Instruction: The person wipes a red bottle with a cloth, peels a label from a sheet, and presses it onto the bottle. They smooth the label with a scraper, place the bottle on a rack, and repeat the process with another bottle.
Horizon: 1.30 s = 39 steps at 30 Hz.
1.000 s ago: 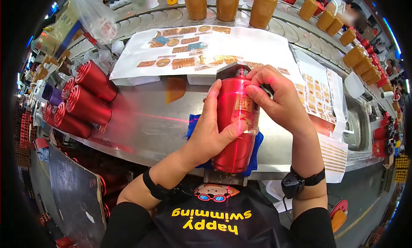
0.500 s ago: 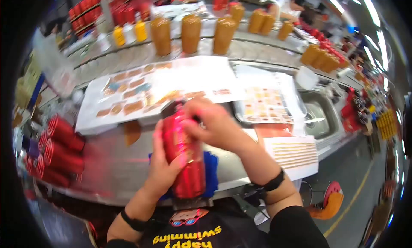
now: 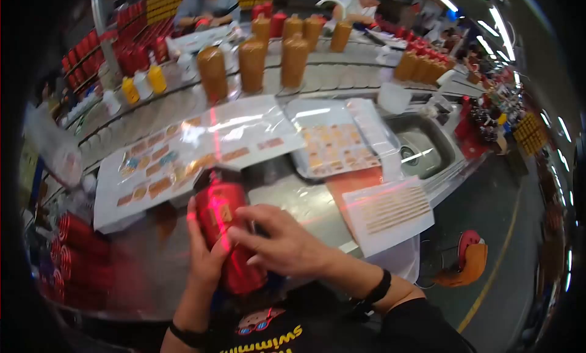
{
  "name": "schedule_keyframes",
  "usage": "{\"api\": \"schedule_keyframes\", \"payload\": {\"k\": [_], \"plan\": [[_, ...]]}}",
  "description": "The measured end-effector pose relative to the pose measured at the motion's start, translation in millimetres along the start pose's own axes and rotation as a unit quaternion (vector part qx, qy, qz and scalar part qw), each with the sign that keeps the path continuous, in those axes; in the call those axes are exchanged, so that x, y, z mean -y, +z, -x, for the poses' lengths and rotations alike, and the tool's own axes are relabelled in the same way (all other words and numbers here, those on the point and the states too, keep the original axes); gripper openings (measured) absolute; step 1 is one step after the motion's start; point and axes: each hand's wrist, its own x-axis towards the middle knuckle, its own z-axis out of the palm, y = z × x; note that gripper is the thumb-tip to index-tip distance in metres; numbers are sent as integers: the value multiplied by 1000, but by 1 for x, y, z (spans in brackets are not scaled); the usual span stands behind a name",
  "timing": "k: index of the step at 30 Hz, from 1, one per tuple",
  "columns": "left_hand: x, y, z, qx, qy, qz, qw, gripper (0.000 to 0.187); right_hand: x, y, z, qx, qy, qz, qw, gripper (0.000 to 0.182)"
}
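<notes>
A red bottle [image 3: 227, 237] lies low in the middle of the view, right in front of the person. Its top points up toward 11 o'clock. It has a gold sticker [image 3: 224, 214] on its side. The left hand [image 3: 206, 255] is wrapped around the bottle from the 9 o'clock side, with the fingers curled on it. The right hand [image 3: 282, 242] lies across the bottle from the 3 o'clock side, with its fingers spread flat on the red side. Both hands are on the bottle, so it is held between them. The bottle sits on a shiny metal table [image 3: 305, 206].

At 9 o'clock from the bottle, near the table edge, a pile of red bottles [image 3: 82, 243] lies on its side. It is blurry.

Just past the bottle, at 11 o'clock, is a big white sticker sheet [image 3: 183, 151] with gold stickers on it. At 1 o'clock is a second sheet [image 3: 336, 145] under shiny plastic. At 3 o'clock is a striped sheet [image 3: 390, 212] hanging over the table edge. A metal sink [image 3: 421, 148] is at 2 o'clock.

Farther off, at 12 o'clock, three tall brown bottles [image 3: 251, 63] stand in a row. More brown bottles [image 3: 424, 69] stand far off at 2 o'clock. Two other people [image 3: 210, 2] sit at the very back.
</notes>
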Motion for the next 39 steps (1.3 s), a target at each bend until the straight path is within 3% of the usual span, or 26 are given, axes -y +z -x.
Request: {"api": "schedule_keyframes", "payload": {"k": [5,11,24,30,33,39], "plan": [[4,-6,3,6,-11,-19,1000,89,9,-7,17,4,48,27,998,66],[-1,-7,12,27,-25,78,996,72,9,-4,24,9,47,8,999,53],[-2,-10,8,18,-41,97,994,81,5,-1,17,22,60,-4,998,53],[8,-13,-18,-40,-6,-55,998,76,8,0,10,34,52,12,998,53],[6,-18,-27,-16,-25,-104,994,69,8,2,9,38,53,15,998,52],[7,-17,-26,-8,-14,-75,997,65,7,1,10,60,68,-3,996,50]]}}
